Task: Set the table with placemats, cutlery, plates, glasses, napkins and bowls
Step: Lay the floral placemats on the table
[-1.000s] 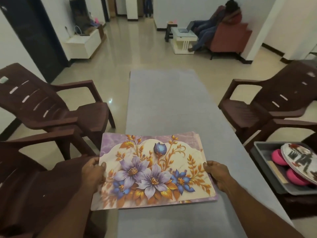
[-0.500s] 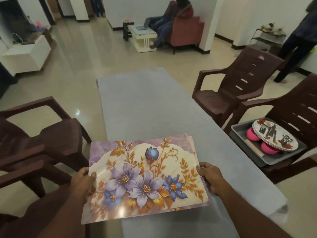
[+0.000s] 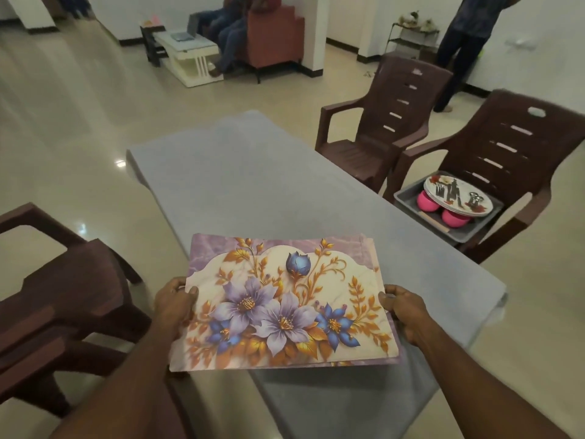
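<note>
A: How are we holding it?

B: Both forearms reach forward from the bottom of the view. Our left hand point(image 3: 175, 304) grips the left short edge of the stack of placemats point(image 3: 285, 305), thumb on top and fingers curled beneath; our right hand point(image 3: 406, 312) grips the right short edge the same way, thumb over the rim

A: And where does the stack sit?

B: Over the near end of the grey table point(image 3: 253, 185), its left corner jutting past the table's edge. We cannot tell whether the underside touches the cloth or is held just above it

A: Which way does it run?

B: Its long axis goes left to right, across the table. The purple scalloped border faces away from us and the flower cluster lies toward us. More mats show at the right edge under the top one

A: Any writing?

B: None we can read. On the near right chair point(image 3: 512, 160) a grey tray point(image 3: 468, 231) holds pink bowls point(image 3: 425, 201) under patterned plates point(image 3: 481, 207), with cutlery point(image 3: 449, 193) on top
</note>
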